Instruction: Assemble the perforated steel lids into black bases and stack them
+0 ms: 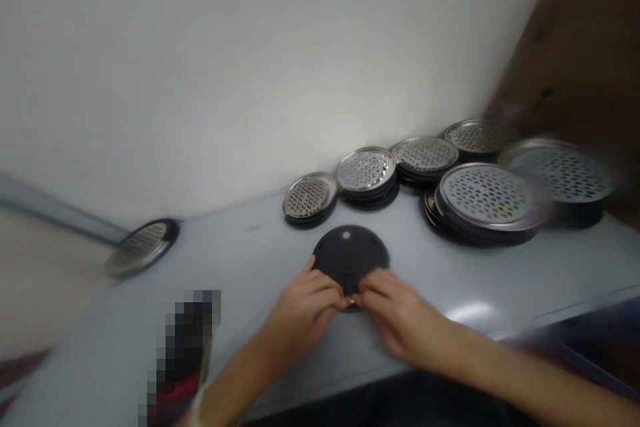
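Observation:
A round black disc [350, 250] with a pale dot near its far edge and a slot towards its near side lies before me on the grey table. My left hand [313, 300] grips its near-left rim, fingers closed. From the right, my right hand [393, 310] pinches the near rim as well. Both thumbs meet at the near edge, where a small shiny spot shows between them; what it is I cannot make out. Just beyond the disc stands a short stack topped by a round metal grater plate [311, 195].
More stacks of perforated metal plates, one with a bright top plate [367, 169], run along the white wall [250, 67]. Larger plates [487, 193] stand to the right. A single plate [143, 247] is at the far left. Brown board [585, 47] rises at right. A pixelated dark patch is at lower left.

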{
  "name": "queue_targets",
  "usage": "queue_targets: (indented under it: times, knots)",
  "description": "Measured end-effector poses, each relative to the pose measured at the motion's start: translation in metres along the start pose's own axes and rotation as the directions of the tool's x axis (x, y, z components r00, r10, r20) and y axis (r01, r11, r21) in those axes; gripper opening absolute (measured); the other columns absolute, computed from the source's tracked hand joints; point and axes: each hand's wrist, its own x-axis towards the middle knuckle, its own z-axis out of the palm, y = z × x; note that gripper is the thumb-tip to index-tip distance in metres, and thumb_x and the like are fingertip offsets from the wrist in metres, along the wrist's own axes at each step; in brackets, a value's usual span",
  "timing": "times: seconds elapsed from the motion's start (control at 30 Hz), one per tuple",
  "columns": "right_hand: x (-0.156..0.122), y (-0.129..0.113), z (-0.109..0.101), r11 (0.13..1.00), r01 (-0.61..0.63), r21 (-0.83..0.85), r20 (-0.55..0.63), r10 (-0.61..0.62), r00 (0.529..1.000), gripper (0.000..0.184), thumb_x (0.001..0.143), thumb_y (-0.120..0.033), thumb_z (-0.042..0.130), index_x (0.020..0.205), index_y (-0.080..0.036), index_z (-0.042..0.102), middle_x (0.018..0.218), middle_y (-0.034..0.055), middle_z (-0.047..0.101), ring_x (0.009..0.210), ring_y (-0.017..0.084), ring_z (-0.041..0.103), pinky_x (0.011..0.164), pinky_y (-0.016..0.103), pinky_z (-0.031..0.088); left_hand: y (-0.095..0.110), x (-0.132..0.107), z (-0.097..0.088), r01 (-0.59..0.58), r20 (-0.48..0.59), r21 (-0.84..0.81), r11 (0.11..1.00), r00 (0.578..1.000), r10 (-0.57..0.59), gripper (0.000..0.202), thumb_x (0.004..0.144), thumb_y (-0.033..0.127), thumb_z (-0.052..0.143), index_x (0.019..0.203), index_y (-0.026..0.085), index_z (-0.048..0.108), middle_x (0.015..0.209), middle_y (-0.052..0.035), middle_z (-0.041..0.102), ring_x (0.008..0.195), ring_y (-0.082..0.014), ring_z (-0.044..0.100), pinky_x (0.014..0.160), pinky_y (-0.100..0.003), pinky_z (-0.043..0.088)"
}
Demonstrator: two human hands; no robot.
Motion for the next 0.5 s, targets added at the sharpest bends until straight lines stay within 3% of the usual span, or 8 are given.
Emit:
queue_targets:
  times: [0.2, 0.23, 0.3, 0.37, 0.43, 0.5]
  knots:
    - [-0.006, -0.001, -0.001, 0.998, -0.063, -0.004, -0.022, 0.063, 0.998, 0.031, 0.082, 0.005, 0.047, 0.099, -0.016, 0.061, 0.1, 0.0084, 0.061, 0.094, 0.022, 0.056, 0.084, 0.035, 0.053, 0.013, 0.004, 0.0, 0.145, 0.03, -0.002, 0.989, 0.989, -0.144, 0.013, 0.09, 0.012, 0.066, 0.094, 0.024, 0.07, 0.087, 0.0016, 0.07, 0.089, -0.0164, 0.067, 0.122, -0.058, 0.024]
    - [-0.007, -0.002, -0.001, 0.997, -0.075, 0.001, -0.026, 0.075, 0.997, 0.033, 0.082, 0.005, 0.047, 0.101, -0.016, 0.062, 0.101, 0.0084, 0.062, 0.095, 0.022, 0.057, 0.085, 0.035, 0.053, 0.015, 0.004, 0.001, 0.166, 0.035, 0.025, 0.986, 0.985, -0.167, 0.015, 0.087, 0.016, 0.071, 0.1, 0.023, 0.068, 0.09, 0.0, 0.069, 0.092, -0.0186, 0.067, 0.121, -0.059, 0.027]
    - [-0.01, -0.005, 0.002, 0.996, -0.084, 0.017, -0.049, 0.085, 0.995, 0.039, 0.081, 0.005, 0.046, 0.109, -0.017, 0.061, 0.106, 0.0084, 0.063, 0.099, 0.021, 0.06, 0.088, 0.034, 0.055, 0.02, 0.001, 0.005, 0.176, 0.024, 0.117, 0.977, 0.983, -0.18, 0.04, 0.078, 0.026, 0.081, 0.114, 0.022, 0.065, 0.1, -0.0047, 0.068, 0.1, -0.0244, 0.066, 0.115, -0.061, 0.038]
    - [-0.013, -0.01, 0.009, 0.998, -0.061, 0.028, -0.109, 0.064, 0.992, 0.043, 0.082, 0.003, 0.047, 0.116, -0.019, 0.06, 0.111, 0.008, 0.064, 0.103, 0.02, 0.062, 0.091, 0.032, 0.055, 0.021, -0.003, 0.013, 0.126, -0.037, 0.247, 0.961, 0.992, -0.121, 0.057, 0.076, 0.037, 0.083, 0.126, 0.023, 0.061, 0.106, -0.0082, 0.066, 0.103, -0.0287, 0.064, 0.11, -0.064, 0.043]
    - [-0.013, -0.018, 0.018, 1.0, -0.013, 0.012, -0.206, 0.015, 0.978, 0.041, 0.084, -0.001, 0.049, 0.118, -0.022, 0.06, 0.111, 0.0068, 0.067, 0.104, 0.02, 0.065, 0.092, 0.03, 0.056, 0.021, -0.008, 0.02, 0.045, -0.115, 0.387, 0.921, 0.993, 0.0, 0.05, 0.085, 0.041, 0.074, 0.13, 0.025, 0.061, 0.106, -0.008, 0.067, 0.101, -0.0277, 0.065, 0.11, -0.062, 0.043]
    - [-0.01, -0.027, 0.026, 1.0, -0.005, 0.016, -0.274, 0.01, 0.962, 0.034, 0.089, -0.005, 0.05, 0.114, -0.025, 0.062, 0.102, 0.0031, 0.071, 0.095, 0.016, 0.069, 0.087, 0.025, 0.058, 0.021, -0.014, 0.023, -0.027, -0.172, 0.504, 0.863, 0.976, 0.131, 0.037, 0.098, 0.033, 0.058, 0.133, 0.025, 0.061, 0.11, -0.0082, 0.07, 0.106, -0.0246, 0.065, 0.113, -0.051, 0.044]
